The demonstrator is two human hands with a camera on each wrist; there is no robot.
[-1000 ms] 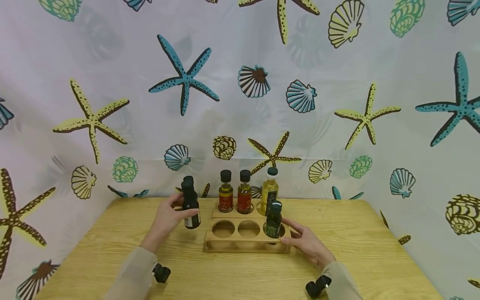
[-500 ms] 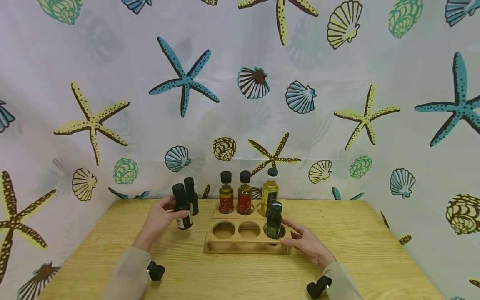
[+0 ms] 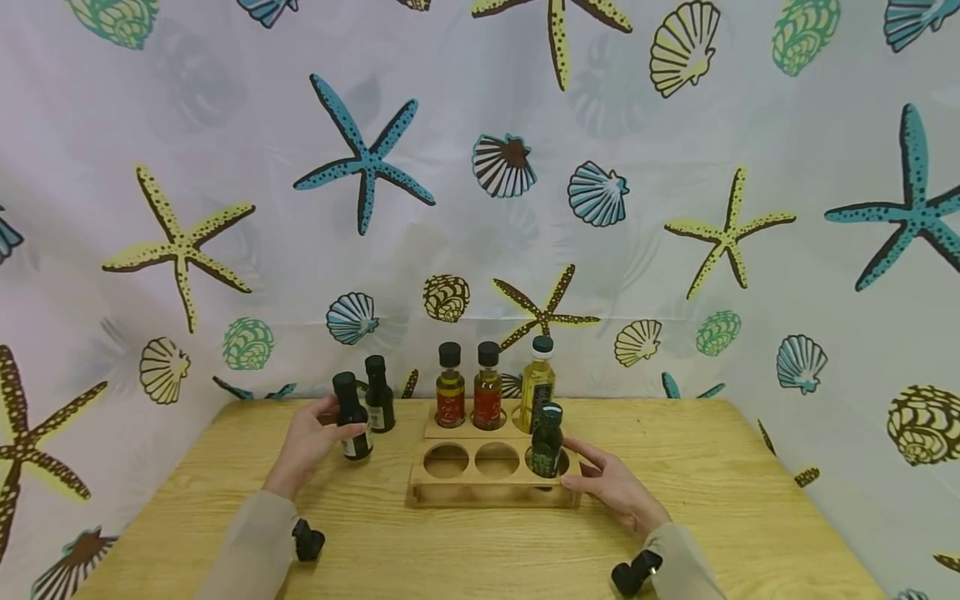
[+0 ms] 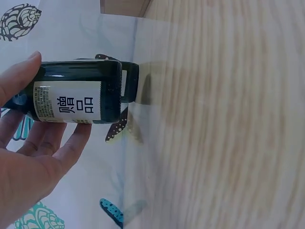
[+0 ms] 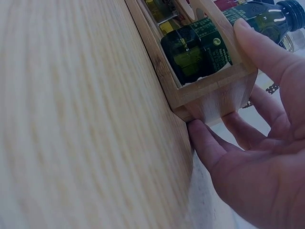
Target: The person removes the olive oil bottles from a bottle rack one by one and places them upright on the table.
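Observation:
My left hand (image 3: 306, 442) grips a small dark bottle (image 3: 352, 421) with a black cap, left of the rack. In the left wrist view its white label (image 4: 69, 101) faces the camera, and its base is raised off the table. A similar dark bottle (image 3: 379, 396) stands just behind it. My right hand (image 3: 618, 487) holds the right end of a two-tier wooden bottle rack (image 3: 495, 493), thumb on the upper edge and fingers against the end panel. A green bottle (image 3: 547, 446) sits in the front row's right hole, beside that thumb; the front row's other two holes hold nothing.
Two bottles with red labels, a left one (image 3: 450, 396) and a middle one (image 3: 487, 396), fill the rack's back row with a yellow oil bottle (image 3: 537, 387). A patterned curtain (image 3: 480, 250) hangs behind the wooden table (image 3: 465, 554).
My left hand has moved left with the dark bottle, away from the rack, uncovering the similar bottle behind it. The right hand and the rack have stayed put.

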